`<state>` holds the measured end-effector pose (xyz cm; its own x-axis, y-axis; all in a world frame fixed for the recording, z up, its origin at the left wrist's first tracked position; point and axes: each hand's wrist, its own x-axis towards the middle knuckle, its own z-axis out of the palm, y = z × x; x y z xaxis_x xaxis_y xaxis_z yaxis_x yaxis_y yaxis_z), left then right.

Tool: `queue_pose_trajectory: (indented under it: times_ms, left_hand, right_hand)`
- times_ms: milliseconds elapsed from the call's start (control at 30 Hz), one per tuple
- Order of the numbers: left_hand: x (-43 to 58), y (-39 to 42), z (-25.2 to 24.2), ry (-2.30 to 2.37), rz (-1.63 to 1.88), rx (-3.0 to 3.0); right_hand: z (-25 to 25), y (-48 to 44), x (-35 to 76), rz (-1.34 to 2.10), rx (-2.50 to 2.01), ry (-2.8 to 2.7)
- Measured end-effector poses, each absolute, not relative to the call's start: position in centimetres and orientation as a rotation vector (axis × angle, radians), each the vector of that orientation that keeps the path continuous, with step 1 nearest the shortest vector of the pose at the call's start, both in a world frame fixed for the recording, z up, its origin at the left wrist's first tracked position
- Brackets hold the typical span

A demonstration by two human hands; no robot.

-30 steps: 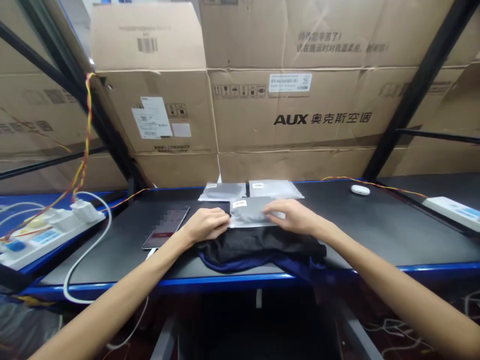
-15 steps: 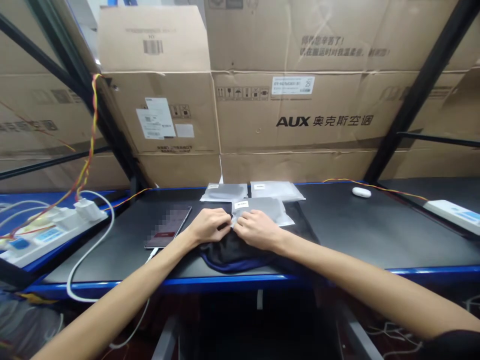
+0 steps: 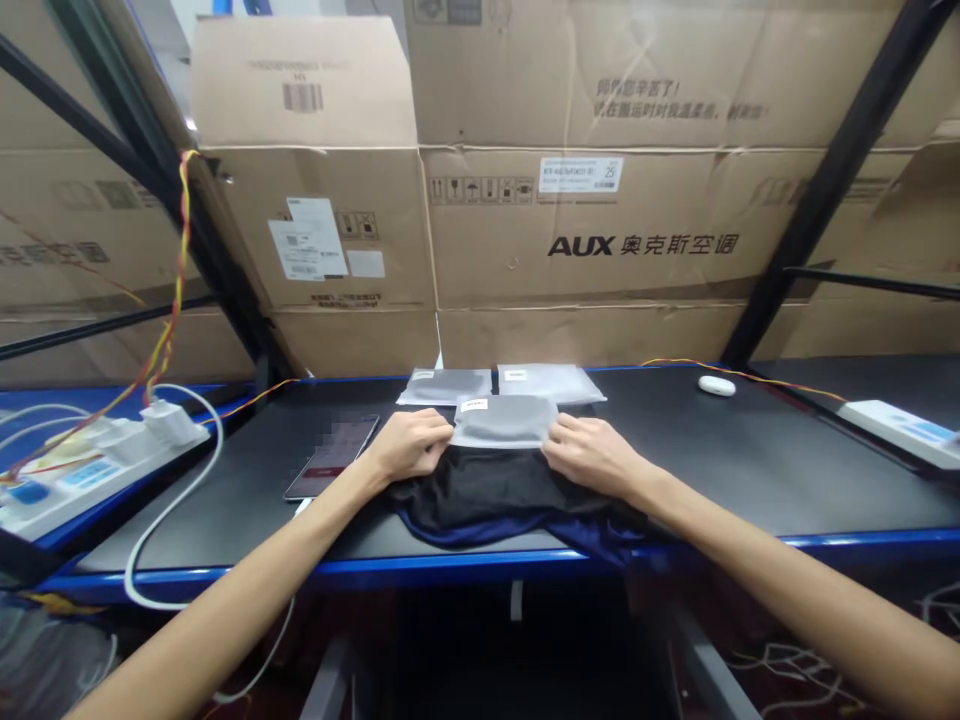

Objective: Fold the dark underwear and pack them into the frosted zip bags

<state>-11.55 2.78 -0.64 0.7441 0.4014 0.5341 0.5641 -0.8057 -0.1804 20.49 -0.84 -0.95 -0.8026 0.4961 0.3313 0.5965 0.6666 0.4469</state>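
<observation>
Fingers of the left hand (image 3: 409,447) and right hand (image 3: 592,455) pinched a clear bag (image 3: 501,422) at mid-frame, over dark cloth (image 3: 491,492); even, gentle pull at both corners would keep it flat.

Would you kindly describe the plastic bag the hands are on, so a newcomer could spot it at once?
On the black table, before the cardboard boxes, lie three clear plastic bags. It is the nearest bag, pinched between the left hand and right hand, lying on the dark garment; the other two bags lie flat behind it.
</observation>
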Motion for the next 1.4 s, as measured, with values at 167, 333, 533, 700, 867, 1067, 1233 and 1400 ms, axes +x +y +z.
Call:
queue_pose_trajectory:
  times_ms: [167, 333, 533, 700, 867, 1067, 1233, 1400]
  left_hand:
    - [-11.6, 3.1, -0.6, -0.836, -0.680, -2.542]
    - [-11.4, 3.1, -0.1, -1.018, -0.647, -2.552]
    - [-9.6, 1.1, 0.9, -0.911, -0.835, -2.622]
    - [-6.1, -1.0, 0.9, -0.638, -0.544, -2.863]
    - [-3.6, -0.1, 0.3, -0.820, -0.504, -2.693]
    - [-2.2, 2.3, -0.5, -1.035, -0.519, -2.714]
    - [-1.2, 4.5, -1.4, -1.185, -0.481, -2.765]
    - [-0.8, 5.5, -1.6, -1.172, -0.486, -2.752]
  right_hand:
    - [-1.4, -0.9, 23.9, -0.849, -0.922, -2.586]
    - [-1.5, -0.9, 24.1, -0.822, -0.970, -2.527]
    - [-1.3, -1.2, 23.2, -0.764, -1.022, -2.463]
    - [-1.5, -1.2, 22.8, -0.796, -1.014, -2.413]
    - [-1.4, -1.2, 22.5, -0.805, -0.989, -2.372]
    - [-1.6, -1.1, 22.5, -0.716, -0.956, -2.419]
    - [-2.2, -0.6, 23.0, -0.636, -0.939, -2.470]
    - [-2.4, -0.5, 23.3, -0.606, -0.955, -2.456]
